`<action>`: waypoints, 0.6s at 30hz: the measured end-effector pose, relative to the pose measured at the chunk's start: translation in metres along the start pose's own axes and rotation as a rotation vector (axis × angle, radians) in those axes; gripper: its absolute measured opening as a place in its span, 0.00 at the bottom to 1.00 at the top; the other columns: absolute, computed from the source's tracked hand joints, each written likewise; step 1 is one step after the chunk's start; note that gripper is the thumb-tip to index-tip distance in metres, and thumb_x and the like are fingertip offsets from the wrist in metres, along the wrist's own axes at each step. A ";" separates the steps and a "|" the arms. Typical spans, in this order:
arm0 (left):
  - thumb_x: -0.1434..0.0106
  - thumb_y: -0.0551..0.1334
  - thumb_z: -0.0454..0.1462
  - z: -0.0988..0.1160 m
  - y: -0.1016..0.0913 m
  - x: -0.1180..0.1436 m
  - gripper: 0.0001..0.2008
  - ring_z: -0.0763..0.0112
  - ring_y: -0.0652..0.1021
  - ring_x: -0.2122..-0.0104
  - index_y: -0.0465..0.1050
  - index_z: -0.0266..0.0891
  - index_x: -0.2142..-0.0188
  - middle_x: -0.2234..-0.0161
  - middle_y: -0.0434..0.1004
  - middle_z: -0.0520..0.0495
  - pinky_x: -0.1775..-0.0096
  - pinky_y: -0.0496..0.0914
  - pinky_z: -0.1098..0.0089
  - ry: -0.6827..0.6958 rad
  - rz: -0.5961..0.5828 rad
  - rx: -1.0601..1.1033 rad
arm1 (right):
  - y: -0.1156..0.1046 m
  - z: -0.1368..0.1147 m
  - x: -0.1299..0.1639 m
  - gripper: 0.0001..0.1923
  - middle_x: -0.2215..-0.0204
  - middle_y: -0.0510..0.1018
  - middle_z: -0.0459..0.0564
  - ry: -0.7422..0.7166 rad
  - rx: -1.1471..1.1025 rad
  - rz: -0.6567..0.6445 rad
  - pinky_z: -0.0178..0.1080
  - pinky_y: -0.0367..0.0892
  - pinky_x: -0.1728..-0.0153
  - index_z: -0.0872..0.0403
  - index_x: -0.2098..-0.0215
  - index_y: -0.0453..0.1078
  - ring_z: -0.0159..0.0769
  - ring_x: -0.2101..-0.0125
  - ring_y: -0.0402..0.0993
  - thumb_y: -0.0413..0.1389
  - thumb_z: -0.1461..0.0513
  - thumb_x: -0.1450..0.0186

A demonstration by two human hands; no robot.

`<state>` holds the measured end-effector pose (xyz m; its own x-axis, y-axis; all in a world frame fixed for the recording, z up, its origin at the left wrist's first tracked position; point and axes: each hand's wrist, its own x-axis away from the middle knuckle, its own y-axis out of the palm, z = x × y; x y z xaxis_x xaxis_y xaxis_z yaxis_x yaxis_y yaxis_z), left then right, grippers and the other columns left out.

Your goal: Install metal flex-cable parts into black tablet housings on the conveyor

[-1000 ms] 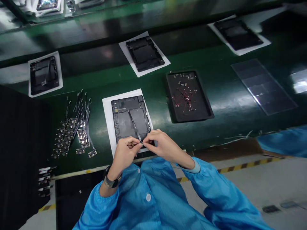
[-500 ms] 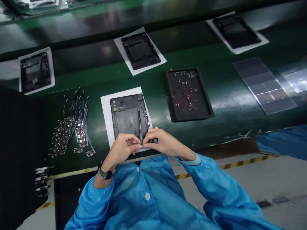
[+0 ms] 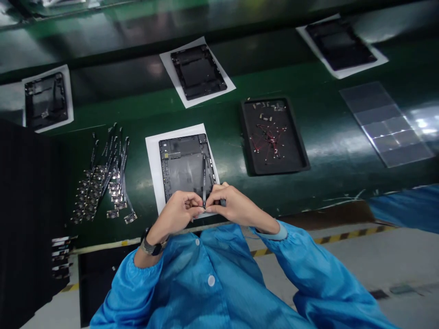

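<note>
In the head view, a black tablet housing [image 3: 181, 167] lies on a white sheet [image 3: 153, 176] in front of me, its inner side up. A dark ribbon cable [image 3: 205, 176] stretches over the housing's right part, and its near end runs between my fingertips. My left hand [image 3: 180, 210] is closed in a pinch at that end, over the housing's near edge. My right hand [image 3: 235, 205] pinches there too, fingertips almost touching the left ones. Whatever small part sits at the cable's end is mostly covered by the fingers.
Left of the sheet lies a pile of small circuit boards with ribbon cables [image 3: 103, 183]. A black tray [image 3: 252, 157] at right holds red wires and small boards. Several tablet housings [image 3: 199, 71] on white sheets lie farther back. A clear plastic sheet [image 3: 387, 123] is at far right.
The ribbon cable's far end has swung slightly right over the housing. Both hands keep their pinch at nearly the same spot. The view has shifted a little.
</note>
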<state>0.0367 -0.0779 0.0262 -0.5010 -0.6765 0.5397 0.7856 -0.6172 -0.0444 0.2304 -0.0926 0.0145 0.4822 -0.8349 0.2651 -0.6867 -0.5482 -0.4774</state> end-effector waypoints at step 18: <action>0.36 0.61 0.35 0.005 -0.016 0.018 0.07 0.59 0.72 0.59 0.76 0.39 0.69 0.64 0.76 0.44 0.54 0.67 0.59 0.301 0.509 -0.793 | -0.168 -0.018 -0.150 0.09 0.58 0.82 0.54 0.318 0.257 0.640 0.34 0.66 0.53 0.57 0.59 0.78 0.40 0.54 0.76 0.57 0.64 0.35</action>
<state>0.0170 -0.0784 0.0403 -0.3291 -0.9418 0.0684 0.5175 -0.2405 -0.8212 0.2632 0.1236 0.0701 -0.1744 -0.9814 0.0808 -0.6129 0.0440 -0.7889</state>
